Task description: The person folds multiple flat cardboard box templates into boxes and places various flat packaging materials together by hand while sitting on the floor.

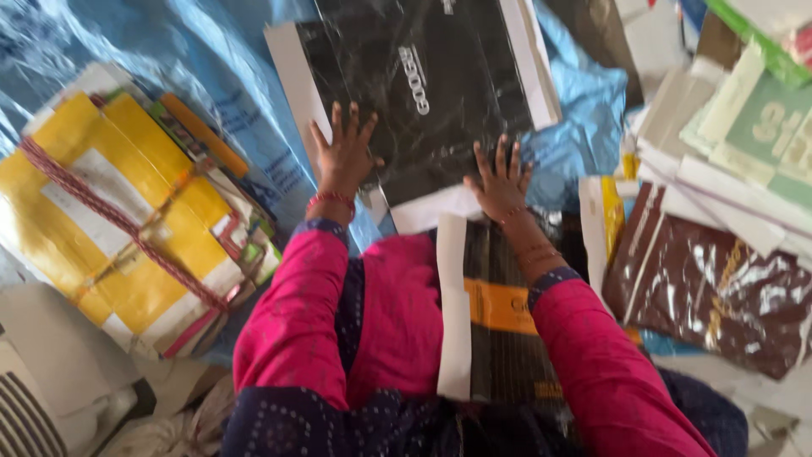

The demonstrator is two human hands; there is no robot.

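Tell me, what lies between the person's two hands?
In the head view, only the glossy black bag lies between the left hand and right hand; both rest flat on it, with its white edge just below.

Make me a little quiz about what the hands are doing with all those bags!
1. True or false: both hands lie flat with fingers spread on the black bag.
2. What ties the yellow bundle? A) red cord B) blue ribbon C) wire
3. Which hand is nearer the brown bag?

Key:
1. True: left hand and right hand press on it.
2. A
3. The right hand.
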